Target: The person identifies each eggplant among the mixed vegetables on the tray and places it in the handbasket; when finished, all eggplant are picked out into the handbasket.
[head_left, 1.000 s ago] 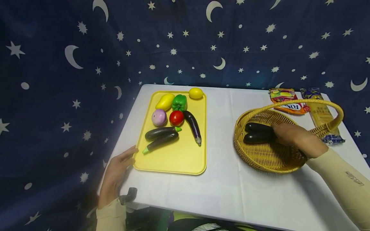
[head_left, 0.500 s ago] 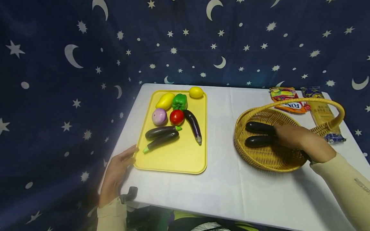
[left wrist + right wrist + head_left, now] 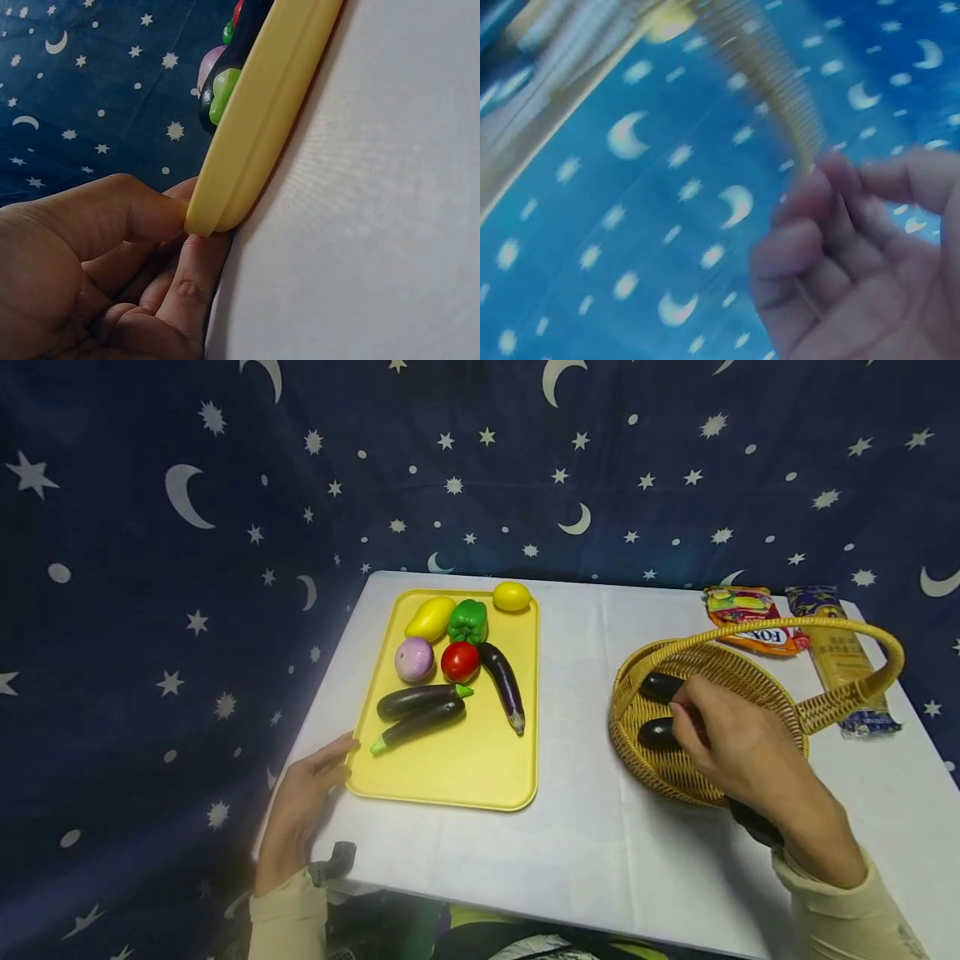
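Observation:
My left hand (image 3: 300, 797) pinches the left edge of a yellow tray (image 3: 442, 781); in the left wrist view the thumb presses on its rim (image 3: 247, 127), with fingers underneath. On the tray lie two dark eggplants with green stems (image 3: 420, 727) and a slimmer eggplant (image 3: 504, 685). My right hand (image 3: 742, 752) hovers over a wicker basket (image 3: 628, 756), fingers loosely curled and holding nothing. Inside the basket, two dark eggplants (image 3: 660, 734) are partly covered by this hand. The right wrist view is blurred; a woven strip, seemingly the handle (image 3: 772, 82), overlaps the fingertips.
A mango (image 3: 430, 619), green pepper (image 3: 468, 622), lemon (image 3: 512, 596), purple onion (image 3: 414, 659) and tomato (image 3: 460, 662) also sit on the tray. Behind the basket lie a red snack bag (image 3: 746, 610) and a long yellow packet (image 3: 836, 652). The basket's arched handle (image 3: 750, 625) rises above it.
My right hand has left the eggplants at the basket's bottom and lifted toward me, its fingers loosening. The left hand stays at the tray's edge.

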The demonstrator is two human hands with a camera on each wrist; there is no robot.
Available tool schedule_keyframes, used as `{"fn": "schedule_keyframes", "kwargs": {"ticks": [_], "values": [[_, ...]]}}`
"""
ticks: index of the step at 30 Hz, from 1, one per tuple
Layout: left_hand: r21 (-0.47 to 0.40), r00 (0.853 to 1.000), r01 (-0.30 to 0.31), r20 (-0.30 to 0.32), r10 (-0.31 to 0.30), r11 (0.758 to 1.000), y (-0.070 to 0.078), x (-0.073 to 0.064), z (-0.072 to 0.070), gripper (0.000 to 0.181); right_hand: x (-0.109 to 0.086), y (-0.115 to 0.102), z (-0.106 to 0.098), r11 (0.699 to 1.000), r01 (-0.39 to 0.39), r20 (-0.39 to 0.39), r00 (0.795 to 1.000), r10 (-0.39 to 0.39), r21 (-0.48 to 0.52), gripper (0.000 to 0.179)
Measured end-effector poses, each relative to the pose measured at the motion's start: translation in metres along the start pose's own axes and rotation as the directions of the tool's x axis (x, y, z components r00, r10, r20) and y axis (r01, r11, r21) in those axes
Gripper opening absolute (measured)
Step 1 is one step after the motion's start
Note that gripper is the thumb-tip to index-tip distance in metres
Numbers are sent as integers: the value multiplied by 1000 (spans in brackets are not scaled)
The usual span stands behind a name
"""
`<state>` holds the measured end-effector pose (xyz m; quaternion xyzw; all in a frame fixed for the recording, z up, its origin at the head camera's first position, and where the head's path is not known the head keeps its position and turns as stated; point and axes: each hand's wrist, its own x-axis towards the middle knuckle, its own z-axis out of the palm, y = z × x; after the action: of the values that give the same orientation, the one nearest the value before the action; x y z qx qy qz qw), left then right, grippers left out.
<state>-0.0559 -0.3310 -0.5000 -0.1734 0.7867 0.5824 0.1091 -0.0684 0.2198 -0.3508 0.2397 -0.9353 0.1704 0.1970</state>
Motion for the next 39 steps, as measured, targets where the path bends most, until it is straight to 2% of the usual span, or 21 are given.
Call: {"fn": "schedule_keyframes", "kwargs": {"ticks": [2, 4, 7, 10, 13, 16, 19, 22, 27, 34, 39], "values": [[-17, 1000, -12, 11, 12, 1000, -1, -1, 1, 49, 3, -22, 10, 996, 27, -60, 998, -22, 85, 14], [-33, 999, -23, 23, 24, 999, -1, -3, 1, 49, 8, -41, 24, 982, 34, -85, 996, -18, 184, 14], [-30, 999, -27, 36, 28, 999, -2, -3, 0, 49, 19, -63, 52, 957, 13, -92, 996, 14, 291, 15], [-8, 999, -14, 35, 15, 1000, -2, -2, -1, 49, 31, -77, 84, 947, -1, -75, 997, 26, 322, 20], [13, 1000, -2, 29, 2, 1000, -2, -1, -3, 48, 40, -84, 115, 955, -5, -22, 1000, 12, 298, 29], [32, 1000, 15, 24, -16, 999, -2, 0, -4, 48, 50, -84, 139, 963, -47, 73, 997, 29, 264, 34], [48, 999, 32, 14, -32, 998, -2, 1, -5, 47, 60, -84, 157, 968, -103, 154, 986, 68, 230, 30], [48, 999, 32, 18, -33, 998, -2, 1, -5, 47, 69, -85, 170, 976, -129, 199, 976, 93, 174, 25], [44, 1000, 8, 21, -8, 999, -4, 2, -3, 47, 78, -88, 183, 990, -116, 258, 962, 91, 85, 32], [59, 1000, 14, 24, -15, 998, -4, 2, -3, 48, 84, -90, 192, 991, -116, 288, 953, 93, 66, 44], [71, 1000, 16, 23, -18, 997, -1, 1, -4, 49, 85, -92, 199, 989, -131, 283, 953, 106, 70, 27]]}}
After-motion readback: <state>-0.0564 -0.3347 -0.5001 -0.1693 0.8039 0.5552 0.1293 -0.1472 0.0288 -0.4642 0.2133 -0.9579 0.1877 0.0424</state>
